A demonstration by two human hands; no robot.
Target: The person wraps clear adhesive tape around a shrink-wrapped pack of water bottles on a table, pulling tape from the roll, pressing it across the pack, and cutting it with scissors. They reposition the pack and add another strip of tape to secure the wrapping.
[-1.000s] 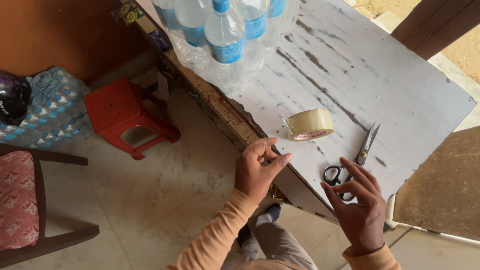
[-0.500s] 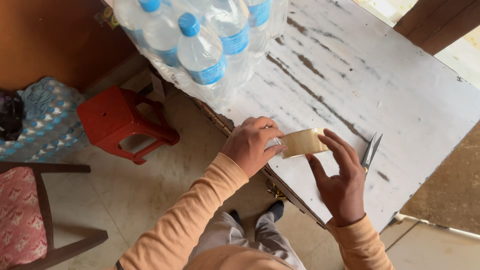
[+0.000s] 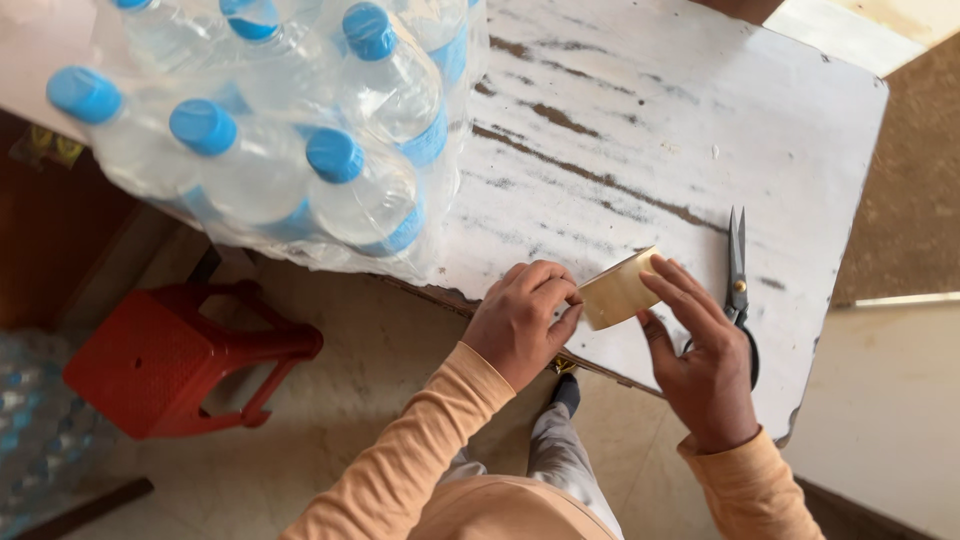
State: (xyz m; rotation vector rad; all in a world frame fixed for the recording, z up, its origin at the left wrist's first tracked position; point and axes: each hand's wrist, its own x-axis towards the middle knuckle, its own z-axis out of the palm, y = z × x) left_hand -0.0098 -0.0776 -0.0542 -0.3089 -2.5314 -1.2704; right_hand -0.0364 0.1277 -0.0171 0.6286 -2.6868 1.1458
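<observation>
the person stands at a worn white table [image 3: 640, 120] with flaking paint, both arms in peach-coloured sleeves reaching over its near edge. between the two hands sits a roll of tan tape [image 3: 618, 290], held just above the tabletop close to the front edge, tilted so its broad outer band faces up.

the left hand [image 3: 522, 322] is curled nearly closed, its fingertips [image 3: 568, 296] pinched against the left rim of the roll. the right hand [image 3: 700, 345] is more open, the fingers stretched long and laid against the right side of the roll, the thumb tucked beneath it; together the hands have the roll gripped from both sides.

just to the right of the right hand lies a pair of scissors [image 3: 737, 262], blades closed and pointing away from the person, the dark handles partly hidden under the hand.

at the far left of the table rests a shrink-wrapped pack of water bottles [image 3: 300, 150] with blue caps, hanging a little over the edge. below it on the tiled floor stands a red plastic stool [image 3: 170, 360].
</observation>
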